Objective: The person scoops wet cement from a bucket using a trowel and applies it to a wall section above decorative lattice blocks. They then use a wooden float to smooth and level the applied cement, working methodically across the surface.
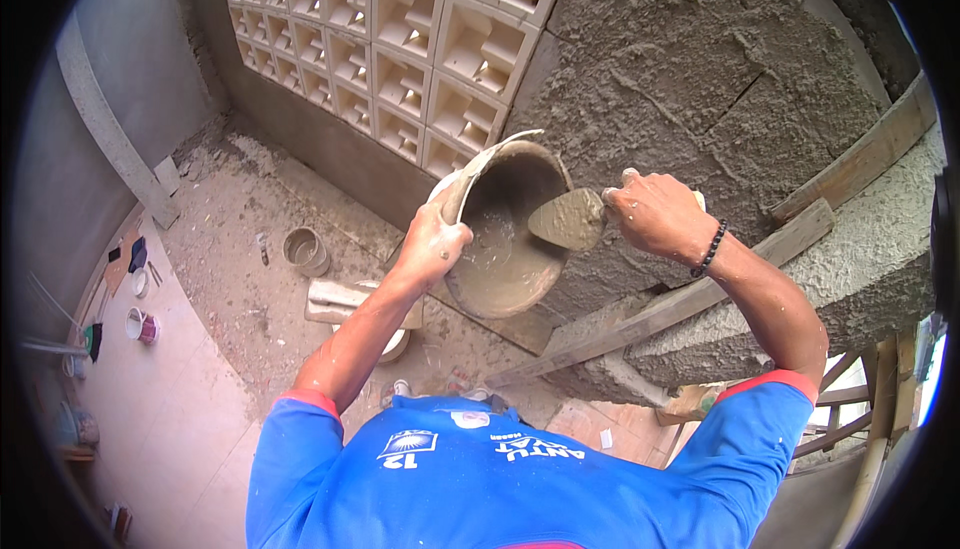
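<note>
My left hand (437, 246) grips the left rim of a mortar-smeared bucket (518, 171), which is tipped so that its mouth faces me. Wet grey mortar (505, 274) coats the inside and lies in the lower part. In my right hand (660, 215), the fingers are closed around a trowel, whose handle is mostly hidden by the hand. The trowel blade (568, 221) carries grey mortar and overlaps the bucket's right rim. Beyond both hands rises a wall (660, 79) covered in rough, uneven mortar.
Cream ventilation blocks (400, 89) fill the wall at upper left. Wooden planks (860, 159) and a rough concrete ledge (800, 294) lie at right. On the dusty floor stand a small bucket (306, 251) and a paint pail (142, 325). A long board (112, 129) leans at far left.
</note>
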`<state>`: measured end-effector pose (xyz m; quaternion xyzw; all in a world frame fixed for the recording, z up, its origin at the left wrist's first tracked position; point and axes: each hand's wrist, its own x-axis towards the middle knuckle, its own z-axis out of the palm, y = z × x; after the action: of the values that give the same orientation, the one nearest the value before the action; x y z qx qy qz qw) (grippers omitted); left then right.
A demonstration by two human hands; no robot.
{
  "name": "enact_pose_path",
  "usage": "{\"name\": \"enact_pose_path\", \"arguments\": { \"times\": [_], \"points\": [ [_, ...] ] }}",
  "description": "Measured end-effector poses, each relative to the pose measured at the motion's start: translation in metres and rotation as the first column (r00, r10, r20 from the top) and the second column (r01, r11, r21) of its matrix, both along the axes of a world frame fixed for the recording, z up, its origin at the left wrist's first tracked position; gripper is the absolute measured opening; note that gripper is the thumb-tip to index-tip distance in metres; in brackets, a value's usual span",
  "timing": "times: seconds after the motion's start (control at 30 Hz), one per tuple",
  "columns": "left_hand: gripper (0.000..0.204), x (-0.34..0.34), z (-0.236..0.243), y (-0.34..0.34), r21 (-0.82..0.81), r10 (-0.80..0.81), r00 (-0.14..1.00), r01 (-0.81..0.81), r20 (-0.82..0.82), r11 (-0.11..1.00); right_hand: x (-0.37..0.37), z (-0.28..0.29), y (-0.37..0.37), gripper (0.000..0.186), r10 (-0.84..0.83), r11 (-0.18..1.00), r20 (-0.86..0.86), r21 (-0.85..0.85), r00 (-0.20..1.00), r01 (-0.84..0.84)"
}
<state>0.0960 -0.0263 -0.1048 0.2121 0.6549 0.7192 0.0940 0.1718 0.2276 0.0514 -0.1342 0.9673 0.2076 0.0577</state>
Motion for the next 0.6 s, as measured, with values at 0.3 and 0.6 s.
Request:
{"name": "enact_pose_path", "arguments": {
  "times": [0.3,0.6],
  "points": [
    [0.067,0.016,0.023,-0.014,-0.124,-0.009,0.993,-0.005,-0.116,0.992,-0.007,-0.1,-0.016,0.012,0.059,0.987,0.017,-0.151,0.998,-0.055],
    [0.071,0.025,0.031,-0.018,-0.283,0.07,0.991,-0.101,-0.116,0.954,-0.001,-0.194,-0.025,0.047,-0.033,0.532,0.04,-0.845,0.999,0.051]
  ]
}}
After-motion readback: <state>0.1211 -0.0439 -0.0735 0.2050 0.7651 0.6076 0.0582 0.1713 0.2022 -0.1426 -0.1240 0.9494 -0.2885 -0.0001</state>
